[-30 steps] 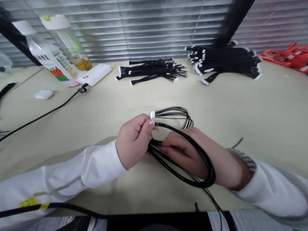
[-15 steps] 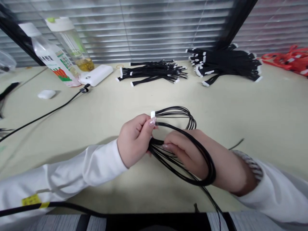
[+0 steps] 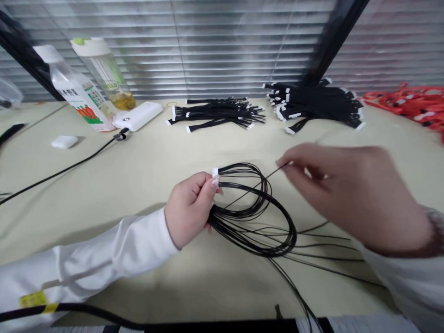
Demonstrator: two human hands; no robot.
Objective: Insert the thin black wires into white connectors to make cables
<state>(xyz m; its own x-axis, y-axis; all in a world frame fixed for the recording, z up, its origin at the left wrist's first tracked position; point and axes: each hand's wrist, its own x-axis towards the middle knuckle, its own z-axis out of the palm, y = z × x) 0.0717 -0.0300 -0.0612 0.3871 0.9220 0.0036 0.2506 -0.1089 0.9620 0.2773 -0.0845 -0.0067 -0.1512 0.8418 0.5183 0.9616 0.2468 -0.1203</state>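
My left hand [image 3: 190, 206] is closed around a looped bundle of thin black wires [image 3: 293, 226], with the thumb pressed on a white connector [image 3: 215, 171] at its end. Loops spread to the right of the fist, and several loose wire ends trail over the table. To the right and raised, my right hand [image 3: 347, 189] pinches a single black wire [image 3: 275, 171] between thumb and fingertip. That wire runs taut back through the loops toward the left fist. Motion blurs the right hand somewhat.
Black cable bundles with white connectors lie at the back, a smaller pile [image 3: 215, 113] and a larger one [image 3: 315, 101]. Red cables [image 3: 412, 104] are at far right. A labelled bottle [image 3: 76, 92], a drink bottle [image 3: 107, 74], a white power bank [image 3: 138, 115] and a small white case [image 3: 64, 141] stand left.
My right hand has moved out of the loops, up and to the right, drawing one wire with it. The loose ends have fanned out. My left hand keeps its grip.
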